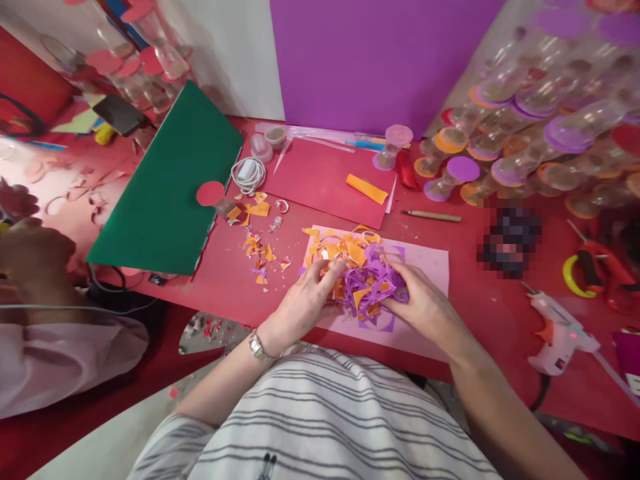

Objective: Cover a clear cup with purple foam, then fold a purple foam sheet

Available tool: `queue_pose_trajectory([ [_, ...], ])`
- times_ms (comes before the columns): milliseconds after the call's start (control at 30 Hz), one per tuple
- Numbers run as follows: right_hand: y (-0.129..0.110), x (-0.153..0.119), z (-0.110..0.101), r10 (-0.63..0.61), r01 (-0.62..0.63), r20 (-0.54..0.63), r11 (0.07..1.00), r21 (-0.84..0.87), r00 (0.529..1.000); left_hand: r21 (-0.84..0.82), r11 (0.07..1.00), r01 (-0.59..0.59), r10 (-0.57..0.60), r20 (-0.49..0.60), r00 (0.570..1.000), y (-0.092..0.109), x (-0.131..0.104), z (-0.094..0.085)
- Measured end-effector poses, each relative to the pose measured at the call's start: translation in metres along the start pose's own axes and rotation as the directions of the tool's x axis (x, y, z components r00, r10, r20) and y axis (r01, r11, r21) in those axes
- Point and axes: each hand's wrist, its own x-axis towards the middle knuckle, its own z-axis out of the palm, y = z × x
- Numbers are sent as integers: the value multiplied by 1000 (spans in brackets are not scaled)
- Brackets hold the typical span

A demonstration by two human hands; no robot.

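Observation:
A tangled heap of purple paper scraps (367, 283) and orange paper scraps (345, 247) lies over a pink sheet (430, 267) on the red table. My left hand (313, 293) is closed on the left side of the heap, fingers curved over the orange pieces. From the right, my right hand (425, 303) grips the purple scraps between thumb and fingers. Parts of a purple sheet with cut-outs (383, 323) show under the heap. More small orange scraps (257, 250) are scattered to the left.
A green board (170, 193) separates a co-worker's hand (35, 253) at the left. Behind the heap lie red sheets (325, 177), a coiled white cable (249, 175) and a craft knife (433, 217). At the right are a glue gun (560, 327) and many plastic hourglasses (565, 133).

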Motion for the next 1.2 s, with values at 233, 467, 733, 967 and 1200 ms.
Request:
queue_pose_trajectory([
  [233, 8, -16, -17, -11, 11, 8, 999, -49, 1000, 69, 996, 60, -55, -67, 996, -2, -15, -11],
  [467, 29, -40, -33, 26, -44, -130, 990, -137, 991, 38, 997, 69, -64, -126, 990, -4, -32, -20],
  [733, 71, -72, -21, 75, -107, -119, 951, -290, 990, 171, 919, 355, -253, -437, 863, -102, -40, -32],
  [967, 78, -79, -9, 88, -118, -112, 944, -309, 990, 128, 921, 369, -302, -363, 881, -132, -14, -27],
  [1200, 78, -80, -5, 58, -97, -125, 937, -335, 990, 148, 950, 273, -202, -376, 904, -136, 11, -52],
])
